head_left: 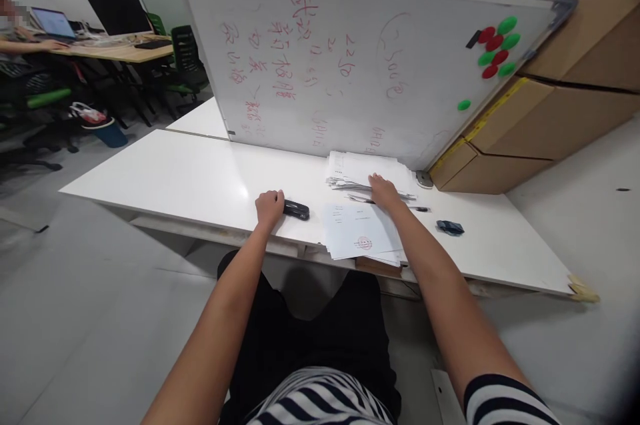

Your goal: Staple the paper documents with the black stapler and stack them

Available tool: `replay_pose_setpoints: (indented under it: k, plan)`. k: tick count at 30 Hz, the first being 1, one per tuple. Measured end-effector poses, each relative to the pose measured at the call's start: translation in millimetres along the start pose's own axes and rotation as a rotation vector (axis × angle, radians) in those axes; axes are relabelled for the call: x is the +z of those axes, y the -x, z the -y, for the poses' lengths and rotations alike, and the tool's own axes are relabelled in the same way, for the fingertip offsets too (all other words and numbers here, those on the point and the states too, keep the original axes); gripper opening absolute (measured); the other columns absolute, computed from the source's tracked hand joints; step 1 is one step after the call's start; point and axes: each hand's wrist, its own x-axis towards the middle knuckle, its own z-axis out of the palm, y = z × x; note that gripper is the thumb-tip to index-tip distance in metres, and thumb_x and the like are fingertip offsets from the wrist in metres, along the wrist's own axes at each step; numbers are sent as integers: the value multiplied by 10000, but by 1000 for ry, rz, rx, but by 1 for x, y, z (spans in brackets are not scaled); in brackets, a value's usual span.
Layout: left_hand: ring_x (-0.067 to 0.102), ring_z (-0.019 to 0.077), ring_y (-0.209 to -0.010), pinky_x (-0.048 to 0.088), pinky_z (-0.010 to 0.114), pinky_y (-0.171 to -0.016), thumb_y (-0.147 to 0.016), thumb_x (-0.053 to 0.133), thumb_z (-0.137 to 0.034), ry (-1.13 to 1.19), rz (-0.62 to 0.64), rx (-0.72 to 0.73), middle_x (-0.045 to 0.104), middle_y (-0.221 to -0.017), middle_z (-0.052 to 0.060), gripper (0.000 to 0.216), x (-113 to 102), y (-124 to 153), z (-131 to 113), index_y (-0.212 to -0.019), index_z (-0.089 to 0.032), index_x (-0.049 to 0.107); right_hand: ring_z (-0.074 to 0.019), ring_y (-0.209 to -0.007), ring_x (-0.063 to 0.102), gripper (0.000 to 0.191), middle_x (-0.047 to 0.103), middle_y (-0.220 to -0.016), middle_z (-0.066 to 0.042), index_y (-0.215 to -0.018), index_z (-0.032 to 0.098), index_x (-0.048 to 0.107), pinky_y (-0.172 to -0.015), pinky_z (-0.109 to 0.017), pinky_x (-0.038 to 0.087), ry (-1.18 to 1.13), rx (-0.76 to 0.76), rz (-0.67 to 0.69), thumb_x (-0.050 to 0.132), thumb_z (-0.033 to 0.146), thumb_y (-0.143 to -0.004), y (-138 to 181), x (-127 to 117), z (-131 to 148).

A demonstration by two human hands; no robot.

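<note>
My left hand is closed around one end of a black stapler, which lies on the white tabletop. My right hand reaches onto the front edge of a stack of papers, fingertips resting on top; its thumb is hidden. Between that stack and me lies a second pile of printed sheets, the top one bearing a round red stamp. This pile sits partly over the table's front edge, above something brown. A dark pen is on the table, just right of my right wrist.
A whiteboard with red writing and round magnets stands behind the papers. Cardboard boxes are piled at the right. A small dark blue object lies on the white table. Another person sits by a laptop at far left.
</note>
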Motion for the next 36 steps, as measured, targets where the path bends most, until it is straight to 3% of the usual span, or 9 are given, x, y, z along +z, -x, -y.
replay_pose_setpoints:
  k: [4, 8, 14, 21, 27, 31, 36]
  plan:
    - [562, 249, -777, 300, 347, -656, -949, 299, -373, -1, -7, 12, 640, -740, 96, 443, 1, 0, 1, -594, -207, 505, -238, -1296, 469, 476, 482, -1434, -119, -1338, 155, 531, -1043, -360, 368, -25, -52, 38, 422, 128, -876, -5, -11, -12]
    - [564, 254, -792, 312, 354, -673, -956, 288, -375, -5, 3, 5, 632, -732, 98, 454, 1, -1, 1, -602, -209, 519, -226, -1240, 521, 414, 563, -1366, -66, -1297, 204, 580, -1005, -331, 388, -48, -60, 47, 403, 258, -927, -5, -24, -19]
    - [567, 262, -826, 325, 359, -696, -953, 295, -372, -10, 7, -4, 641, -765, 101, 444, 2, -2, 0, -616, -207, 535, -234, -1056, 621, 359, 691, -1147, -123, -1132, 163, 686, -886, -300, 425, -1, -58, 31, 403, 196, -914, -3, -32, -12]
    - [566, 257, -824, 324, 356, -696, -955, 278, -388, -10, 1, -2, 644, -770, 103, 462, 4, -3, 1, -623, -206, 543, -293, -1103, 585, 395, 642, -1193, -201, -1235, 90, 585, -891, -369, 415, 96, 43, -74, 367, 155, -912, 2, -23, 1]
    - [573, 259, -860, 334, 353, -714, -948, 300, -394, -14, 3, -17, 657, -800, 100, 446, 4, -4, 1, -641, -207, 565, -238, -1169, 554, 401, 559, -1340, -165, -1284, 111, 553, -921, -298, 410, 135, -89, 24, 421, 206, -917, 2, -23, 1]
    - [571, 253, -831, 327, 351, -700, -948, 297, -394, -7, -1, -11, 651, -774, 96, 451, 4, -4, 2, -622, -207, 546, -251, -974, 641, 318, 680, -1092, -188, -1113, 100, 655, -810, -309, 435, 204, -103, 82, 444, 118, -876, 0, -32, -3]
    - [568, 237, -783, 316, 338, -675, -951, 281, -397, -17, 8, -11, 642, -748, 87, 466, 3, -3, 1, -617, -203, 541, -269, -893, 643, 295, 683, -968, -217, -1037, 64, 660, -740, -320, 408, 283, -95, 6, 418, 84, -869, -1, -37, -6]
